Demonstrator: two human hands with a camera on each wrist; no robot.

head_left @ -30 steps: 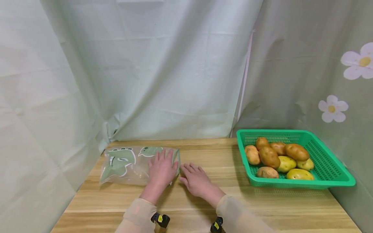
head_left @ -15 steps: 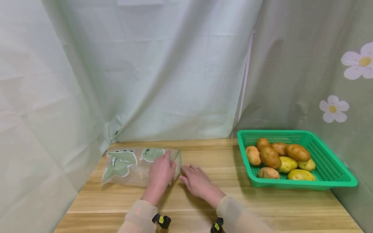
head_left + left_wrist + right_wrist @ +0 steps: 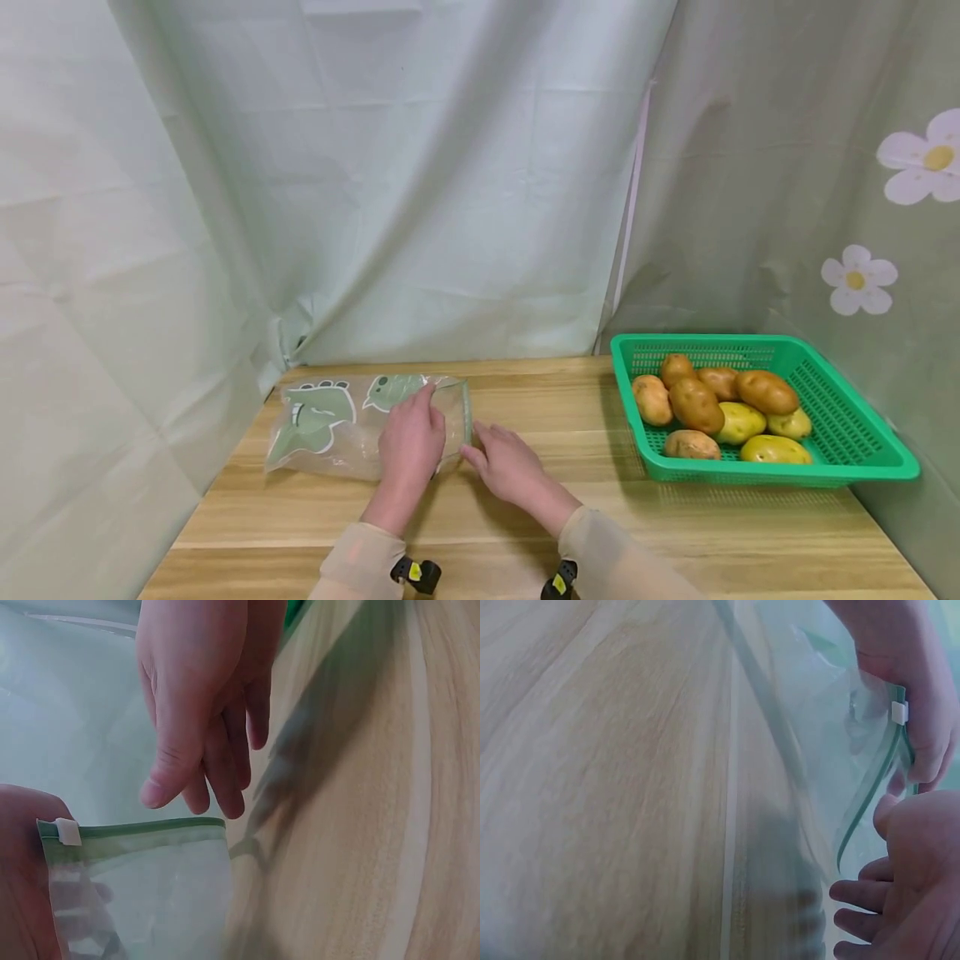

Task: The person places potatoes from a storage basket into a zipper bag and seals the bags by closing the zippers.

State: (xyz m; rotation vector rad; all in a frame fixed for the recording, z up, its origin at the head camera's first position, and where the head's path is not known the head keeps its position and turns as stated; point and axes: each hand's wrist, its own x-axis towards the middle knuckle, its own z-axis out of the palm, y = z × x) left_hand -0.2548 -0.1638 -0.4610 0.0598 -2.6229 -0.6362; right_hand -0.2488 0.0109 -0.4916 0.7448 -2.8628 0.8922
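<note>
A clear slider zip bag (image 3: 348, 429) with green cartoon prints lies on the left of the table, its green-edged mouth facing right and its layers parted there. My left hand (image 3: 411, 442) is over the mouth end and grips the bag's edge beside the white slider (image 3: 899, 712); some fingers show through the plastic in the left wrist view. Close to the mouth is my right hand (image 3: 512, 467), thumb and fingers extended and apart. In the right wrist view its thumb is near the green zip strip (image 3: 870, 784); whether it touches the strip I cannot tell.
A green plastic basket (image 3: 862, 433) holding several potatoes (image 3: 696, 406) stands on the right of the wooden table (image 3: 585, 408). Pale curtains (image 3: 450, 167) hang behind and at both sides.
My left hand's fingers have gone from lying flat on the bag to curling in at its edge. The bag's mouth has lifted and spread. My right hand has barely shifted.
</note>
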